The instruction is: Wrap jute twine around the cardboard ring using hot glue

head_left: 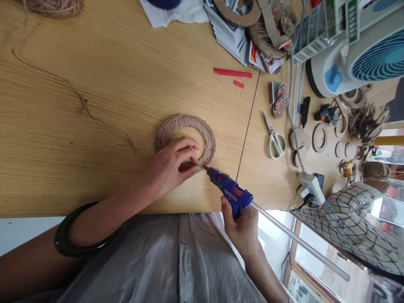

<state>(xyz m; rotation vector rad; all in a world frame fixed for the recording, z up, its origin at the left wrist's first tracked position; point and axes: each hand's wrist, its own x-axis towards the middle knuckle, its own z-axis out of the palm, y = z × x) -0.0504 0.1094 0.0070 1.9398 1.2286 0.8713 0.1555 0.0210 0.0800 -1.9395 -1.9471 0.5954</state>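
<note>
A flat corrugated cardboard ring (pixel 166 135) with twine along its outer edge lies on the table in front of me. My left hand (pixel 178 158) is closed in a pinch on the ring's near rim; whether twine is also between the fingertips is hidden. In my right hand (pixel 241 223) is a blue glue gun (pixel 229 187), its handle wrapped by my fingers. The nozzle tip meets the ring's near right edge, close to my left fingertips. A long clear glue stick (pixel 303 240) sticks out of the gun's back.
Loose twine (pixel 58 76) trails from a ball (pixel 53 6) at the far left. To the right lie scissors (pixel 274 139), red strips (pixel 232 73) and cardboard flowers (pixel 280 101). A fan (pixel 337 63), cable and power strip (pixel 311 188) stand farther right, near a person's checked sleeve (pixel 353 210).
</note>
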